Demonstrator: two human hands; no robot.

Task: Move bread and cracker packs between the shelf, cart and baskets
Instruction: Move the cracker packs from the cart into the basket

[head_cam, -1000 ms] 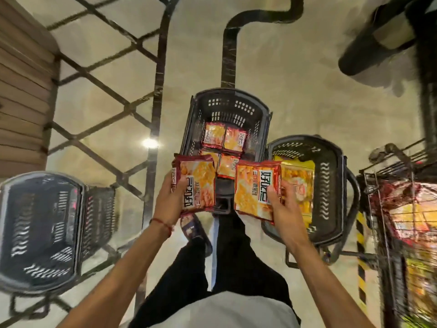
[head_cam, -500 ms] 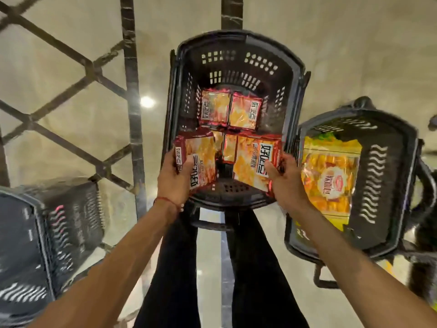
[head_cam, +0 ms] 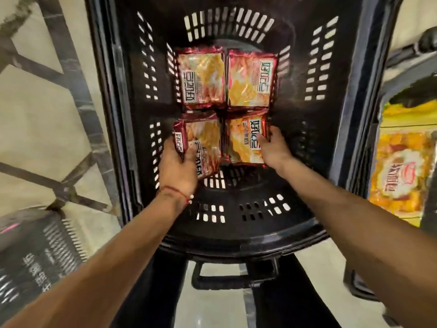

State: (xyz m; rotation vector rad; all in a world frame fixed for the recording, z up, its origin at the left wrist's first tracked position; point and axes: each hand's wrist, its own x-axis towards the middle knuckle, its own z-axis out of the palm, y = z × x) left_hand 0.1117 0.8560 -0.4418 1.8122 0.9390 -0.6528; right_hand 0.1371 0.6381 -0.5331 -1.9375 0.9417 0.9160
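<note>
A black slotted basket fills the middle of the head view. Two red-and-orange cracker packs lie flat side by side at its far end, one on the left and one on the right. My left hand grips another cracker pack low inside the basket, tilted on its edge. My right hand holds a further cracker pack by its right side, lying nearly flat on the packs beneath.
A second black basket at the right edge holds a large yellow bread pack. A third dark basket stands at lower left. Pale tiled floor with dark lines surrounds them.
Both hands have gone down from above the rim into the middle basket, carrying their packs onto the near row. The camera has dropped much closer to the basket.
</note>
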